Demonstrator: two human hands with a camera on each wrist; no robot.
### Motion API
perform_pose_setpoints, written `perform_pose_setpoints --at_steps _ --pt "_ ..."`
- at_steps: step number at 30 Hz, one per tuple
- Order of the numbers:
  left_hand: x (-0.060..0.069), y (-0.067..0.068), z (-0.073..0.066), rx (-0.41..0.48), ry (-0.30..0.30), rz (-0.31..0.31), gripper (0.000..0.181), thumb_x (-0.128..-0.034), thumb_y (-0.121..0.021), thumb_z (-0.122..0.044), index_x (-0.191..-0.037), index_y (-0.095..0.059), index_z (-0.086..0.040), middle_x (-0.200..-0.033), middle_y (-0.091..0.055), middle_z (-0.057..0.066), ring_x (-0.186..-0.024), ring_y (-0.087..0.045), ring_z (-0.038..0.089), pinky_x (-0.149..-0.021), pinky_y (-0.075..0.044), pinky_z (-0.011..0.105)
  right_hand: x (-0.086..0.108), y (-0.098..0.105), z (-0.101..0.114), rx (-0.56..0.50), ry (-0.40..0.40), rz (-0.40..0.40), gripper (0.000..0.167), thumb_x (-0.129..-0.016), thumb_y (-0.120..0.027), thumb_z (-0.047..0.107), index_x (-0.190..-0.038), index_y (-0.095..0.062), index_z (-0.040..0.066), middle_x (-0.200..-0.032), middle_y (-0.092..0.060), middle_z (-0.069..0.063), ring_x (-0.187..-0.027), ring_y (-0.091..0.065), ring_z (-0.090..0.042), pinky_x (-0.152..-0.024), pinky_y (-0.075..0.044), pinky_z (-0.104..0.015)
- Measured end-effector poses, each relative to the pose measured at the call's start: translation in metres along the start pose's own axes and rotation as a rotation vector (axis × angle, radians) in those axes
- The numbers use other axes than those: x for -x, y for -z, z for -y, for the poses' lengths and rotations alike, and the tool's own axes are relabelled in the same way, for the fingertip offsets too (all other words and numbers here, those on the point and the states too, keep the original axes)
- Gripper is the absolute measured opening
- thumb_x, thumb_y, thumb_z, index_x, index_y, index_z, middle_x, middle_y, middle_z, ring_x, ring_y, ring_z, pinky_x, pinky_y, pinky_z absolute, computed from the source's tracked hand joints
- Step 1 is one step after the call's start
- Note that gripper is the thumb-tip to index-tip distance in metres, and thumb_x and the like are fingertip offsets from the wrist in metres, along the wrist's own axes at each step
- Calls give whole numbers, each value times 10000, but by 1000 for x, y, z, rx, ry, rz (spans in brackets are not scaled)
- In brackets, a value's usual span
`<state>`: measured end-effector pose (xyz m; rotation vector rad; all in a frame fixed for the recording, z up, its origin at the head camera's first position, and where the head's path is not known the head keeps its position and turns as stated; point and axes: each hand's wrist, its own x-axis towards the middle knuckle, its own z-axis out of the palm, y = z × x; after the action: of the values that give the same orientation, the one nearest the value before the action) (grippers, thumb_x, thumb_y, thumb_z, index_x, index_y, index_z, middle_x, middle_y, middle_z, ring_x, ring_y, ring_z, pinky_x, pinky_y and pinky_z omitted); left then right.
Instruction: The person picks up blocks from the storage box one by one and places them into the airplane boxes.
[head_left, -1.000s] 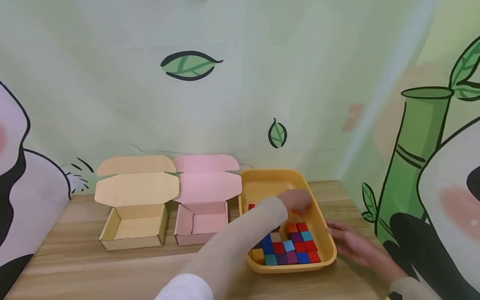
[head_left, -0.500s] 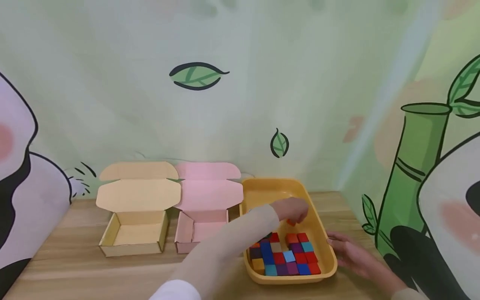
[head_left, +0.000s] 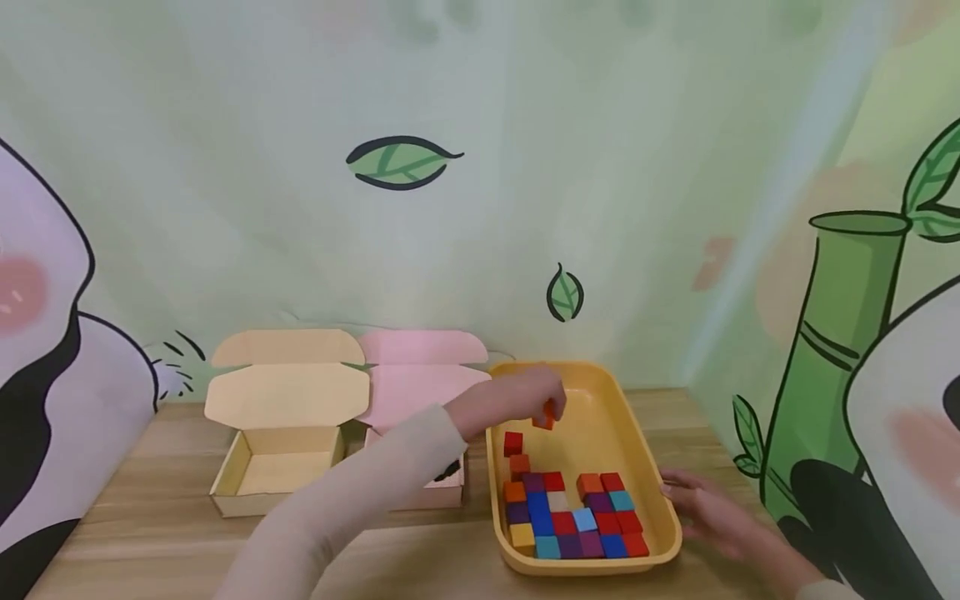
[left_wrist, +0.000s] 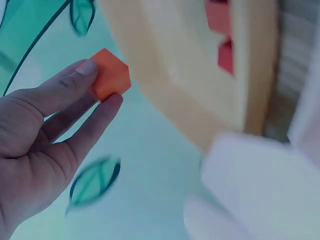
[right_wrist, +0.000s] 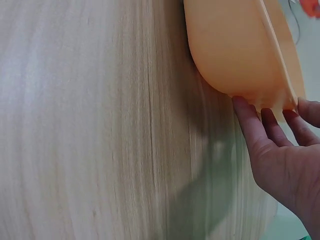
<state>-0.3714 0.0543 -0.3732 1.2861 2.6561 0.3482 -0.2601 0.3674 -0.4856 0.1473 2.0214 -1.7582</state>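
My left hand (head_left: 510,396) pinches an orange cube block (left_wrist: 111,75) between thumb and fingertips, above the far left part of the yellow tray (head_left: 588,568). Inside the tray, coloured cubes lie in rows at the near end; a red cube (head_left: 513,442) sits a little apart along the left wall. My right hand (head_left: 708,510) is at the tray's right side. In the right wrist view its fairly straight fingers (right_wrist: 252,125) touch the outer wall, with the thumb by the rim.
Left of the tray stand a pink box (head_left: 427,498), partly hidden by my left arm, and a cream box (head_left: 247,505), both with lids raised. They share the wooden table (head_left: 420,558). A wall with printed leaves (head_left: 405,163) rises behind.
My left hand has lifted the orange cube and moved left across the tray, uncovering cubes along the left wall. My right hand stays at the tray's side. The head view has shifted slightly.
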Motion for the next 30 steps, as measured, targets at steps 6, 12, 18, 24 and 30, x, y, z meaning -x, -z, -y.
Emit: perform_pose_setpoints --at_steps 6,12,18,24,30 --pt "72 14 29 -60 17 -122 121 -822 -831 -35 -913 -807 -110 -896 -745 -17 -838 -637 147 -773 -549 226 0 -10 -4 12 -78 -117 604 -1066 -494 188 -1540 -248 -93 -1507 -362 -361 -1277 -529 -443 -906 -556 -517" --pt "134 23 59 -72 44 -213 139 -766 -854 20 -836 -805 -89 -829 -750 -4 -780 -668 141 -741 -575 273 0 -8 -5 12 -83 -106 630 -1061 -510 207 -1541 -242 -100 -1518 -348 -364 -1289 -517 -455 -911 -551 -530" --pt "185 35 89 -70 121 -236 161 -736 -853 68 -823 -801 -58 -815 -745 3 -762 -670 145 -709 -579 289 -3 4 2 4 -22 53 738 -1069 -513 251 -1560 -106 -120 -1545 -294 -363 -1235 -573 -314 -951 -532 -529" --pt "231 39 124 -83 217 -212 192 -714 -846 99 -784 -792 -72 -777 -734 -23 -736 -661 142 -668 -575 305 -6 13 0 -4 -43 133 827 -1062 -536 308 -1565 -34 -116 -1550 -305 -353 -1216 -604 -281 -989 -512 -515" --pt "268 30 151 -48 311 -105 191 -719 -842 89 -784 -788 -82 -762 -721 -40 -719 -647 119 -640 -568 287 -7 18 -6 -24 -25 187 831 -1066 -530 257 -1552 21 -132 -1544 -323 -335 -1210 -597 -234 -1010 -501 -500"
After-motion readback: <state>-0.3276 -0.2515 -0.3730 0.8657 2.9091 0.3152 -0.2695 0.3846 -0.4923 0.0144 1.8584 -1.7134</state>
